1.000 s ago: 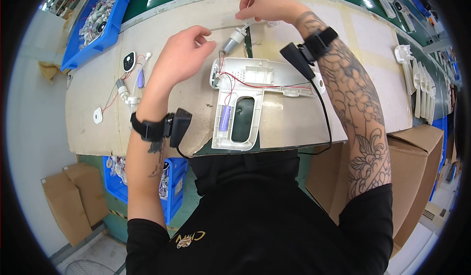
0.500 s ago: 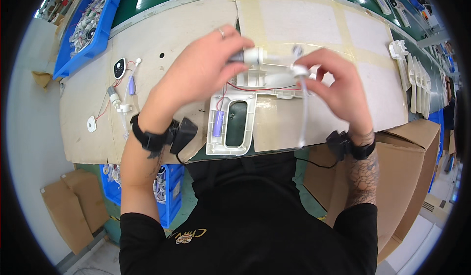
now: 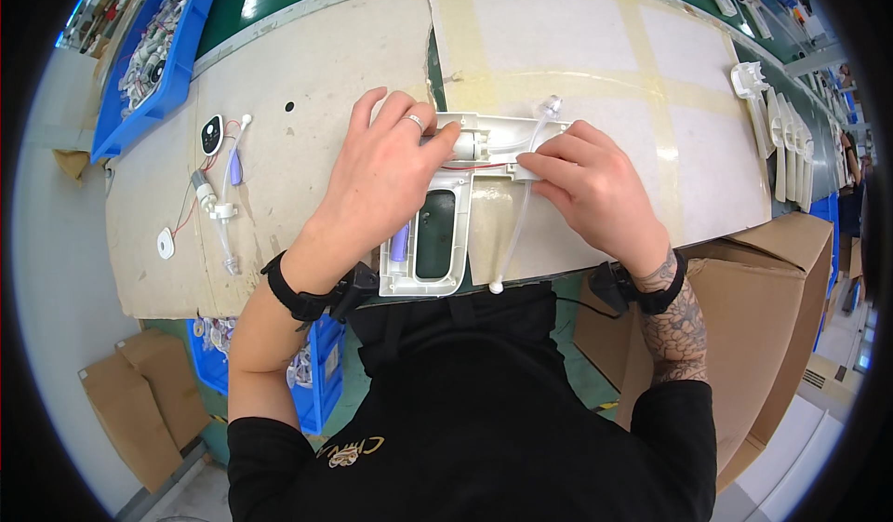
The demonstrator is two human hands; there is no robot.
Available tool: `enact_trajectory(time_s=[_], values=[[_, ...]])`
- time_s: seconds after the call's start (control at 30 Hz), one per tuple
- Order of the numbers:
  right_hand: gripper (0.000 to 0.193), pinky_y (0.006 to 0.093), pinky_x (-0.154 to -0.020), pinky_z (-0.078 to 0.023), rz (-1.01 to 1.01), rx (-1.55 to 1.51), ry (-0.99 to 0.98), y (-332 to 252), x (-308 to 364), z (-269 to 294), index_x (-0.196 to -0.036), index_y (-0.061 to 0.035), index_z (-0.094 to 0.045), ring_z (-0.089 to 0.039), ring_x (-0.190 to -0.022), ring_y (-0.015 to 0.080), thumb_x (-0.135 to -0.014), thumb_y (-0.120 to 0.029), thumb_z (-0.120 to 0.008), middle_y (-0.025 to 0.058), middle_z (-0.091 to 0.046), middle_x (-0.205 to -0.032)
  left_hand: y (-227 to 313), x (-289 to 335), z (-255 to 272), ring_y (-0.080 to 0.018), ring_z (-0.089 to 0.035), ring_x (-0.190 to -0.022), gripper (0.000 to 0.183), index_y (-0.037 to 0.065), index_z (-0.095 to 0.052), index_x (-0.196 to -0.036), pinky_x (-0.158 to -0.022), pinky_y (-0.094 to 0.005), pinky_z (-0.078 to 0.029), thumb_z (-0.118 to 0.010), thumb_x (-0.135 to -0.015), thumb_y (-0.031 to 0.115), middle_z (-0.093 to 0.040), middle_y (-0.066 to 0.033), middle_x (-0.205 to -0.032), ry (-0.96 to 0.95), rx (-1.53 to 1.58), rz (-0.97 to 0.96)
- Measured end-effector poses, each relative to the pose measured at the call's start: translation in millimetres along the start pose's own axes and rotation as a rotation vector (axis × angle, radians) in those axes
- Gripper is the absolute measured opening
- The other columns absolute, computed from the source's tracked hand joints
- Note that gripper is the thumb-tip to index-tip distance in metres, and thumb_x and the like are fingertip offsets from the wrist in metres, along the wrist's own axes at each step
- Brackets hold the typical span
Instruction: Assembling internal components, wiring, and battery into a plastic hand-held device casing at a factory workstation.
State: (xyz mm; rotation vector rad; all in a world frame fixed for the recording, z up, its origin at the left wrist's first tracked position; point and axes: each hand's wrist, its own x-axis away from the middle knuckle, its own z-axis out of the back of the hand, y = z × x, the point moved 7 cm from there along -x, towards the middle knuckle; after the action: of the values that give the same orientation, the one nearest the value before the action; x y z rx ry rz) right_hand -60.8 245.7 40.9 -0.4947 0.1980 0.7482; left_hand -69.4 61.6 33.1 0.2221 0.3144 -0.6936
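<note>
A white plastic housing half with a looped handle [image 3: 461, 257] lies open on the cardboard in front of me. In its upper channel sits a small motor pump [image 3: 468, 146] with a white end. My left hand [image 3: 386, 159] is closed over the pump's left part, which its fingers hide. My right hand [image 3: 595, 182] pinches a clear tube [image 3: 514, 234] at the housing's right part; its exact grip is partly covered. The tube runs from a clear nozzle [image 3: 551, 107] down to a white tip. A red wire [image 3: 479, 167] crosses the channel, and a purple cylinder [image 3: 399, 243] lies in the handle.
Left on the cardboard is another wired set with a pump [image 3: 202, 187] and a black-faced panel [image 3: 213, 134]. A blue bin [image 3: 186, 66] of parts stands far left. Several white shells [image 3: 791, 150] line the right edge. A cardboard box [image 3: 753, 308] is at lower right.
The pump has come down into the housing channel under my left hand. My right hand has lowered the tube onto the housing, moving left and down.
</note>
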Motion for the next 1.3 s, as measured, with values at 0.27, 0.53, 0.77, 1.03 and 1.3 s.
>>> enact_trajectory(time_s=[0.27,0.53,0.77,1.03,1.3], values=[[0.041,0.0379,-0.079,-0.051,-0.011,0.006,-0.003,3,9,-3,-0.108,-0.0070,-0.074,-0.062,-0.090,0.0240,-0.068,-0.005,-0.084,0.0036,-0.070,-0.097,-15,3,7,-0.0320,-0.060,-0.108,0.037,0.005,-0.071,-0.120,-0.105,-0.0485,-0.044,-0.078,-0.085,0.014,-0.065,-0.0104,-0.109,0.023,0.167,0.078],[0.040,0.0407,-0.083,-0.053,-0.054,-0.060,0.026,-9,0,18,-0.115,-0.0007,-0.072,-0.062,-0.093,0.0289,-0.076,-0.006,-0.083,0.0094,-0.070,-0.107,-35,28,18,-0.0387,-0.052,-0.128,0.040,0.011,-0.071,-0.126,-0.116,-0.0543,-0.035,-0.077,-0.089,0.026,-0.060,-0.0151,-0.134,-0.023,0.100,0.243],[0.031,0.0398,-0.081,-0.051,-0.053,-0.022,-0.019,-6,9,11,-0.110,-0.0033,-0.076,-0.062,-0.091,0.0279,-0.079,-0.001,-0.079,0.0080,-0.070,-0.102,-19,30,-1,-0.0395,-0.041,-0.141,0.052,0.007,-0.073,-0.120,-0.117,-0.0696,-0.021,-0.069,-0.091,0.050,-0.052,-0.0171,-0.149,-0.089,-0.121,0.193],[0.036,0.0354,-0.075,-0.046,0.046,0.010,0.153,-1,25,-1,-0.108,-0.0080,-0.077,-0.061,-0.089,0.0210,-0.073,0.001,-0.074,0.0023,-0.070,-0.098,-11,27,-3,-0.0371,-0.032,-0.149,0.060,0.004,-0.068,-0.128,-0.121,-0.0679,-0.015,-0.061,-0.095,0.054,-0.041,-0.0148,-0.160,-0.271,-0.203,0.169],[0.036,0.0351,-0.073,-0.040,0.016,0.041,0.145,-2,23,-1,-0.108,-0.0099,-0.078,-0.059,-0.086,0.0196,-0.075,0.002,-0.072,-0.0006,-0.070,-0.096,-12,30,-6,-0.0375,-0.034,-0.149,0.068,0.001,-0.066,-0.133,-0.120,-0.0691,-0.015,-0.059,-0.095,0.057,-0.044,-0.0195,-0.157,-0.256,-0.172,0.134]])
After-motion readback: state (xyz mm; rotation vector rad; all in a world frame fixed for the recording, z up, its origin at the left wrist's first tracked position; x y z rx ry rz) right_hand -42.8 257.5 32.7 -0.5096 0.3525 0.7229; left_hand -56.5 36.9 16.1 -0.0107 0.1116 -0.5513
